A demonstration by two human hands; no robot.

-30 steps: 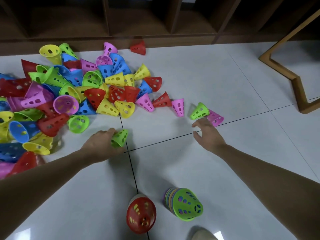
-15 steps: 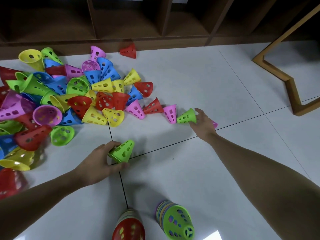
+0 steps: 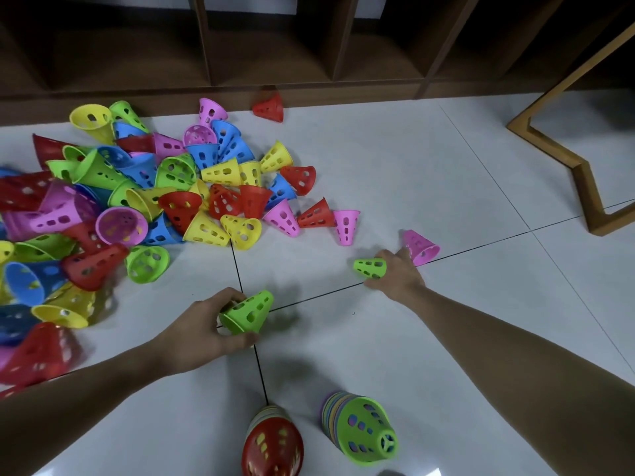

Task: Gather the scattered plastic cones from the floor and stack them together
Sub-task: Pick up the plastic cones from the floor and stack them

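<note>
White floor tiles with dark grout lines fill the view, with a dark wooden shelf unit along the 12 o'clock edge and a wooden frame leg at 2 o'clock. From 9 to 11 o'clock lies the scattered pile of cones, perforated plastic in red, yellow, blue, pink and green, tipped on their sides and overlapping. A lone red cone sits against the shelf base at 12 o'clock.

Near the centre, the left hand has its grip closed round a green cone, fingers and thumb curled about the wide rim, the narrow end pointing toward 1 o'clock. At 6 o'clock stand two stacks: a red-topped stack and, just right of it, a green-topped stack with many coloured rims showing beneath.

Toward 3 o'clock of centre, the right hand holds a small green cone, its grip wrapped round the wide end while the tip points to 9 o'clock. A pink cone lies just beyond its fingers.
</note>
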